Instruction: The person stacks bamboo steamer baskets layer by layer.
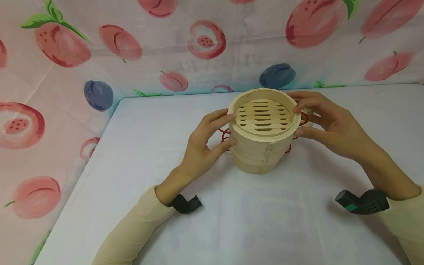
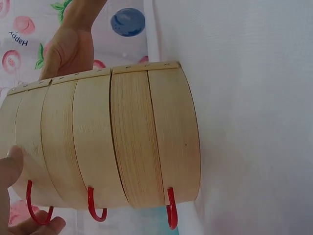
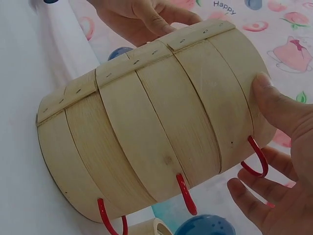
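Observation:
A stack of round bamboo steamer baskets point(image 1: 253, 158) stands upright on the table, with red loop handles point(image 2: 98, 208) along its sides. Slotted slats form the floor of the top basket point(image 1: 265, 138), and its inside shows nothing on them. At the left side of this basket, my left hand point(image 1: 202, 141) holds it with fingertips at the rim and the thumb lower on the wall. My right hand point(image 1: 334, 121) grips the opposite side, fingers at the rim and thumb against the front wall. In the right wrist view, the right thumb point(image 3: 274, 100) presses the top basket.
Behind the stack on the right, a pale bamboo piece point(image 1: 309, 119) is partly hidden by the right hand. White cloth covers the table point(image 1: 132, 147). A fruit-print curtain point(image 1: 238, 44) hangs along its back and left edges.

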{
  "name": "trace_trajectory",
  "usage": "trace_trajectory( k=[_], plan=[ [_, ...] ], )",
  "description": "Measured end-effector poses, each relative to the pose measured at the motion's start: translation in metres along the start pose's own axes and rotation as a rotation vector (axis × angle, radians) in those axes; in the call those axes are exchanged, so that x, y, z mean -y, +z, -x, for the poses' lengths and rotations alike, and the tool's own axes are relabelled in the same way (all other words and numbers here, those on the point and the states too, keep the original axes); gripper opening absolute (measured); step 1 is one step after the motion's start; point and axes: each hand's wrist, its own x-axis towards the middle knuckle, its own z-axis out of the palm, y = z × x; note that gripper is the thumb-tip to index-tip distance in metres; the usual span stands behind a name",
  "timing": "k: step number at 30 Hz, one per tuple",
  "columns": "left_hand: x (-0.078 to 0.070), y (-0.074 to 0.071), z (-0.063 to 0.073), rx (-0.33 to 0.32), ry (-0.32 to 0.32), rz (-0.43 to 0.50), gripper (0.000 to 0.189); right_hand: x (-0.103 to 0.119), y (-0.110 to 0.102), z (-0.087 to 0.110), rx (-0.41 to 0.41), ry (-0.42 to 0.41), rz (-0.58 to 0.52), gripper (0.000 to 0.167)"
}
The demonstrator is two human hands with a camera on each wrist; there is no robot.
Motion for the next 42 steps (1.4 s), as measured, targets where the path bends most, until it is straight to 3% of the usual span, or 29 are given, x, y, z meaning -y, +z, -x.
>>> trace_trajectory(
  k=[6,18,29,38,42],
  plan=[
    [-0.001,0.003,0.004,0.043,-0.012,-0.042,0.054,0.002,0.001,0.002,0.0,-0.003,-0.025,0.05],
    [-0.003,0.009,0.006,-0.004,-0.017,0.015,0.056,0.001,0.0,0.002,-0.01,-0.023,0.057,0.048],
    [-0.002,0.016,0.01,-0.017,-0.034,0.025,0.049,-0.003,-0.006,0.001,-0.005,-0.063,-0.047,0.045],
    [-0.001,0.016,0.01,-0.014,-0.036,0.031,0.048,-0.028,-0.026,0.009,-0.177,0.005,-0.143,0.041],
    [-0.002,0.015,0.01,-0.013,-0.041,0.025,0.047,-0.044,-0.028,0.015,-0.277,0.111,-0.017,0.038]
  ],
)
